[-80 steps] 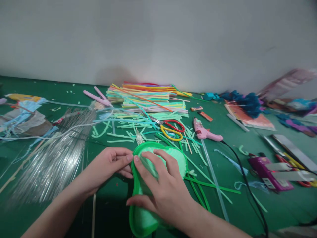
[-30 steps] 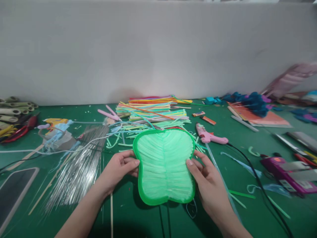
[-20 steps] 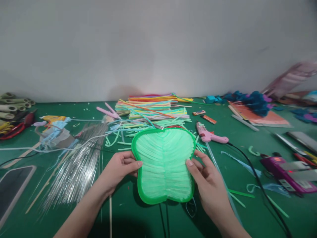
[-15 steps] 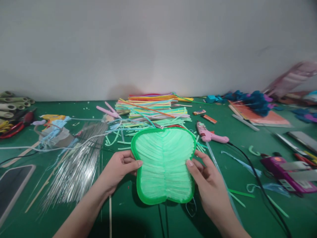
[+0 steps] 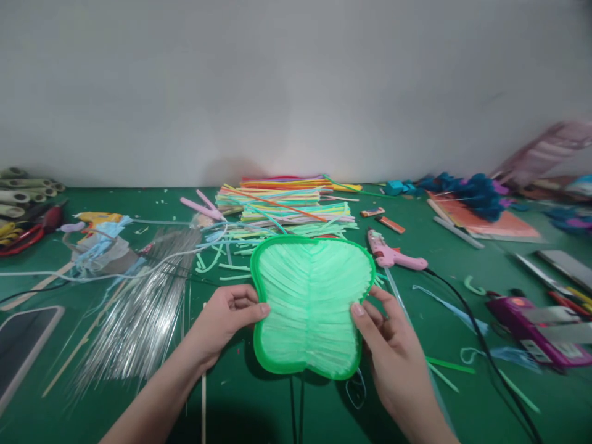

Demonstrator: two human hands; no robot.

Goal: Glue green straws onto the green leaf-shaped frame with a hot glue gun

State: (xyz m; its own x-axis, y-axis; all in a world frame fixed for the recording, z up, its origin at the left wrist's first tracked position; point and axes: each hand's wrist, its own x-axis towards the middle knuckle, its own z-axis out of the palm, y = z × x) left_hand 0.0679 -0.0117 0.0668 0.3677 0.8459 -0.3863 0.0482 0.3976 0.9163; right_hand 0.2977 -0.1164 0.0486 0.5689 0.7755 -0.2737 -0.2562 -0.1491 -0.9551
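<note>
A light green butterfly-shaped panel (image 5: pixel 309 308) with a darker green rim is held up above the table between my hands. Its surface shows fine strips fanning out from a centre line. My left hand (image 5: pixel 234 314) pinches the left edge, thumb on the front and fingers behind. At the right edge, my right hand (image 5: pixel 382 320) grips it the same way. Two thin dark rods (image 5: pixel 296 407) show below the panel's lower edge; whether they join it is hidden. Behind the panel lies a pile of coloured pipe cleaners (image 5: pixel 287 203), partly covered by it.
A pink glue gun (image 5: pixel 395 253) with a black cord lies right of the panel. Silvery thin wires (image 5: pixel 139 308) and a phone (image 5: pixel 28 351) are on the left. Pink-handled scissors (image 5: pixel 203 208) lie behind. A purple tape dispenser (image 5: pixel 536 327) stands far right on the green table (image 5: pixel 259 413).
The panel has tilted slightly clockwise, its top edge shifting a little to the right. Both hands keep their hold on its edges.
</note>
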